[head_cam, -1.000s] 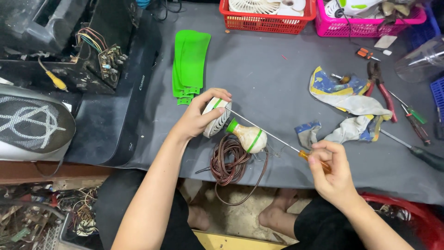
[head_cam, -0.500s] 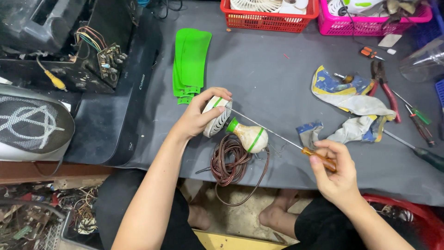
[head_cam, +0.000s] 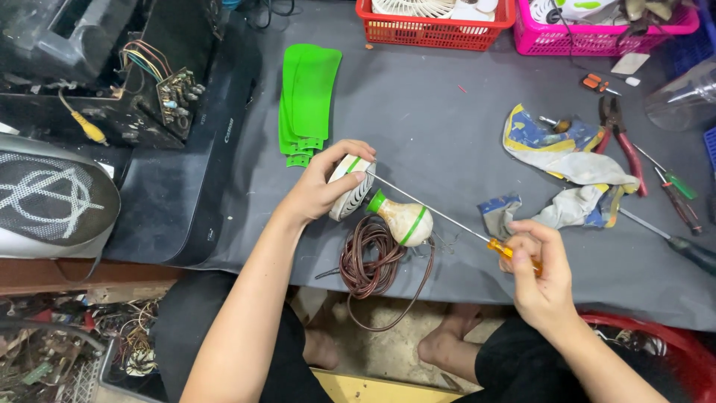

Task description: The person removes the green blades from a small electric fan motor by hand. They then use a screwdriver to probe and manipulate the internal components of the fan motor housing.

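- The small white plastic fan motor housing with green trim [head_cam: 352, 186] is clasped by the left hand [head_cam: 322, 186], whose fingers [head_cam: 350, 153] are curled closed over its top, thumb against its vented face; it is held just above the grey mat [head_cam: 447, 127].
- A long thin screwdriver with an orange handle [head_cam: 447, 218] is gripped at the handle by the right hand [head_cam: 543, 270], fingers folded shut round it.
- The screwdriver's shaft runs up and left from the right hand, its tip meeting the housing's right side; the left hand is the nearer to the housing.
- Just right of and below the housing lies its cream bulb-shaped base with a green band [head_cam: 403, 218], under the shaft.
- Below the housing a coil of brown cord [head_cam: 369, 261] hangs over the mat's edge.
- Above the housing lie flat green plastic blades [head_cam: 306, 93].
- Far above and right of the housing, a red basket [head_cam: 432, 31] holds a white fan part; a pink basket [head_cam: 597, 39] holds white and green items, not clearly told.
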